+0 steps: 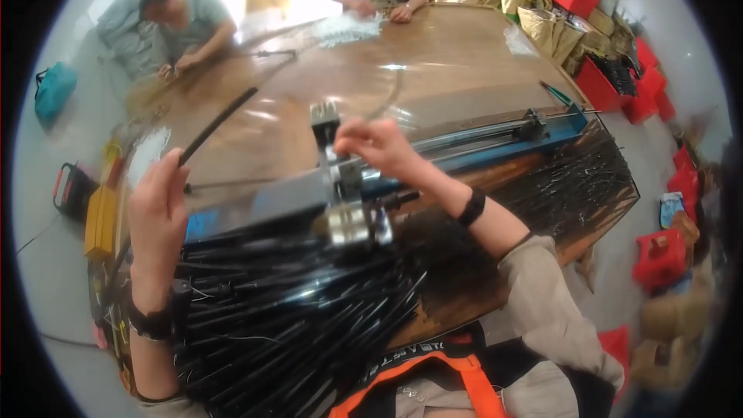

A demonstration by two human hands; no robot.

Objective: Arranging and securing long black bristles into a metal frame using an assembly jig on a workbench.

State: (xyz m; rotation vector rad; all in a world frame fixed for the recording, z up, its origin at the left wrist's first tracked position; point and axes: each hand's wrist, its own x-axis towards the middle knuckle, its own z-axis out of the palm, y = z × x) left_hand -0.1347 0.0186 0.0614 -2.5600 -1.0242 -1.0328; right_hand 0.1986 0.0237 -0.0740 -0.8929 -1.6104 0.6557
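On the left, my left hand (159, 205) is closed around a long thin black rod (220, 125), which slants up and away over the table. The rod's lower part runs behind my wrist. At the middle, my right hand (381, 149) hovers over a bench fixture with metal clamp blocks (348, 224), its fingers pinched together beside the upright part. Whatever those fingertips hold is too small and blurred to make out. From the fixture a blue-based rail (472, 145) with a bright metal rod stretches to the right. A heap of black rods (294, 317) lies just in front.
More thin black rods (565, 193) are piled at the right of the brown table (457, 42). Two people sit across it, near small pale heaps (348, 29). Red bins (600, 85) and sacks stand at the right, a yellow box (101, 220) at the left.
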